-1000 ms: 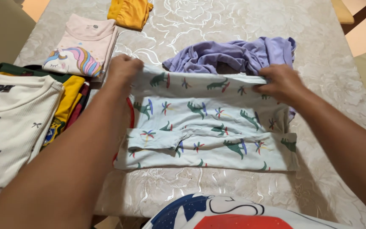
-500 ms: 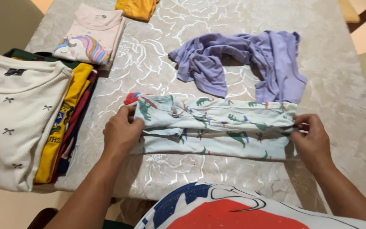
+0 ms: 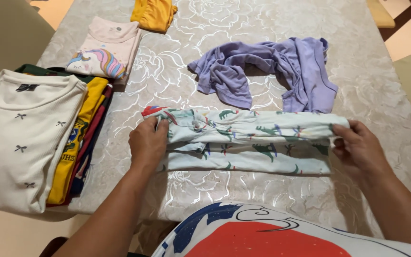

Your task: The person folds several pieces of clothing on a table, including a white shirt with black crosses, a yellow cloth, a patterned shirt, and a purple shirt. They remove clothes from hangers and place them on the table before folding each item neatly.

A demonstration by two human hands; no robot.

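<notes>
**A:** Both ends pinched, right? Left hand (image 3: 147,144) clamped on the left end of the folded dinosaur-print garment (image 3: 248,141), right hand (image 3: 361,150) closed on the right end, fingers curled over the edge.

**B:** Yep, gripped tight at both ends. Sitting at centre frame, stretched flat in a long band on the pale patterned tablecloth (image 3: 272,200), bit of red showing at the upper left corner.

**A:** And going left to right around it?

**B:** Far left: stack of folded shirts, cream top with little bows (image 3: 24,138) on top, yellow and dark ones peeking out under its right side. Upper left: pink unicorn shirt (image 3: 103,50), then a folded yellow piece (image 3: 154,13) at the top edge. Just above the dino band, right of centre: crumpled lilac garment (image 3: 267,69), unfolded, nearly touching it.
</notes>
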